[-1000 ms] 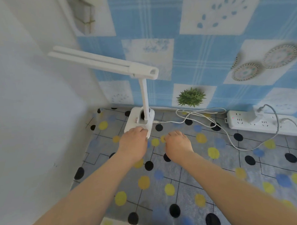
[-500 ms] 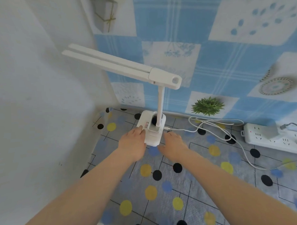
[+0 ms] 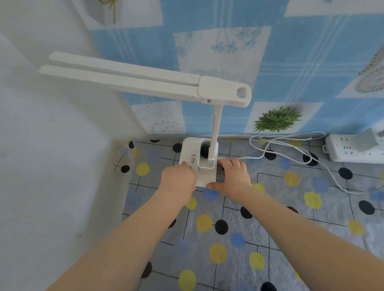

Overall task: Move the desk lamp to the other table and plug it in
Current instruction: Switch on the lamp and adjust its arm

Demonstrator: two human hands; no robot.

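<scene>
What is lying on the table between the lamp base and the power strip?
In the head view, only the lamp's looped white cable lies between the lamp base and the power strip, on the dotted tablecloth.

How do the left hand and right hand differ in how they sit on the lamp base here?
The left hand lies on the left edge of the lamp base, fingers over its top; the right hand is at the right edge, thumb along the near corner. The right hand sits by the white cable; the left hand has none near. Both touch the base, backs up.
</scene>
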